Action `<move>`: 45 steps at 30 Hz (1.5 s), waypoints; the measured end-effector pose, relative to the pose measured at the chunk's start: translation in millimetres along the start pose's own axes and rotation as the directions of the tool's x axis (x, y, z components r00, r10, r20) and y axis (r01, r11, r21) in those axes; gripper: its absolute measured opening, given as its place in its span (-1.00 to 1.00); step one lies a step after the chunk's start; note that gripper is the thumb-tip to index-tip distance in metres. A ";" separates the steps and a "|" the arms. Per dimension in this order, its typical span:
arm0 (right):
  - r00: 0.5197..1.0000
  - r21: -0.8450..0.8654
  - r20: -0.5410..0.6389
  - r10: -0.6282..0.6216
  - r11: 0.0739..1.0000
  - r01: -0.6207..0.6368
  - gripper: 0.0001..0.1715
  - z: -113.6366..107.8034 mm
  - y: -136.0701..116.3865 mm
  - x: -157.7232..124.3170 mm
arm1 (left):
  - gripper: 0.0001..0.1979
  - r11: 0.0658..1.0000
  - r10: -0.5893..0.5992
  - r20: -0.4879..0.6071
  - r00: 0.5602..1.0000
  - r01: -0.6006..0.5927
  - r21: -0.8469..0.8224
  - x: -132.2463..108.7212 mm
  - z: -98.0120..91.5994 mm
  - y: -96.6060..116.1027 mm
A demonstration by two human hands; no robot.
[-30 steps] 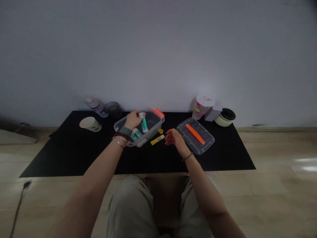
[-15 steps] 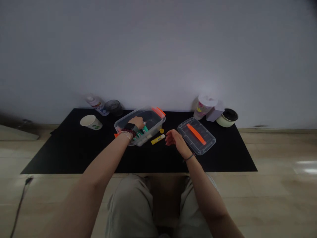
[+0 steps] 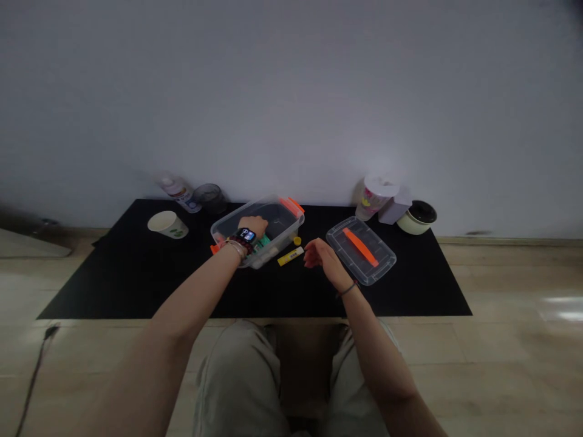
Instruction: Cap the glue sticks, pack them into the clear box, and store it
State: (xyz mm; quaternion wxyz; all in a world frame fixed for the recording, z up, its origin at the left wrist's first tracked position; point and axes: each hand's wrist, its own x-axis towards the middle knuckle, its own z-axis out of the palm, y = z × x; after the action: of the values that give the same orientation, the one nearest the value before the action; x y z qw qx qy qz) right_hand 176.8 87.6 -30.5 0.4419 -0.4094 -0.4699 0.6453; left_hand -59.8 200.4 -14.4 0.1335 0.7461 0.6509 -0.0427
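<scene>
My left hand [image 3: 252, 226] reaches down into a clear plastic box [image 3: 285, 226] with orange latches, and its fingers are hidden behind the back of the hand. Just below it, green-and-white tubes [image 3: 262, 243] lie in the box, partly covered. My right hand [image 3: 319, 255] hovers over the black mat, fingers loosely apart and holding nothing. Nearest to it are a yellow glue stick [image 3: 290, 257] and a small yellow cap [image 3: 297, 241]. To its right lies a clear lid [image 3: 361, 255] with an orange strip.
A black mat [image 3: 113, 285] lies on the wooden floor against the wall. Along its back edge stand a paper cup [image 3: 167, 224], a spray bottle [image 3: 178, 195], a dark glass [image 3: 209, 198], a lidded plastic cup [image 3: 376, 197], a lilac box [image 3: 394, 206] and a cream bowl [image 3: 416, 217].
My left hand has dropped from the box's upper rim down into the box, and the tube it held up is no longer visible. My right hand has barely moved.
</scene>
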 end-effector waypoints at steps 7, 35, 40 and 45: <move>0.992 0.001 -0.106 -0.072 0.997 0.073 -0.32 -3.9 -2.7 3.1 | -0.67 0.982 0.174 -0.493 0.853 -0.185 0.026 -62.3 -21.5 60.2; 0.948 -0.926 0.228 -0.220 0.252 0.281 -0.61 -28.5 76.2 72.6 | -0.79 0.998 0.037 -0.184 0.982 -0.028 0.053 -89.8 95.2 93.6; 0.972 -0.953 0.142 -0.189 0.239 0.185 -0.69 -37.9 66.2 73.4 | -0.81 0.999 0.040 -0.179 0.983 -0.045 -0.026 -93.5 94.6 87.0; 0.964 -0.951 0.019 -0.266 0.292 0.099 -0.70 -53.0 46.2 69.3 | -0.76 0.926 0.016 -0.097 0.995 -0.051 -0.373 -91.4 93.3 72.2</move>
State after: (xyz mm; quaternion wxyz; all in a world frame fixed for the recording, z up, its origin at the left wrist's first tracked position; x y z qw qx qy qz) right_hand 199.3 159.0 -94.9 0.2220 -0.5782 -0.7681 0.1626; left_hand 7.8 80.5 -71.9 0.2442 0.7189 0.6397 0.1191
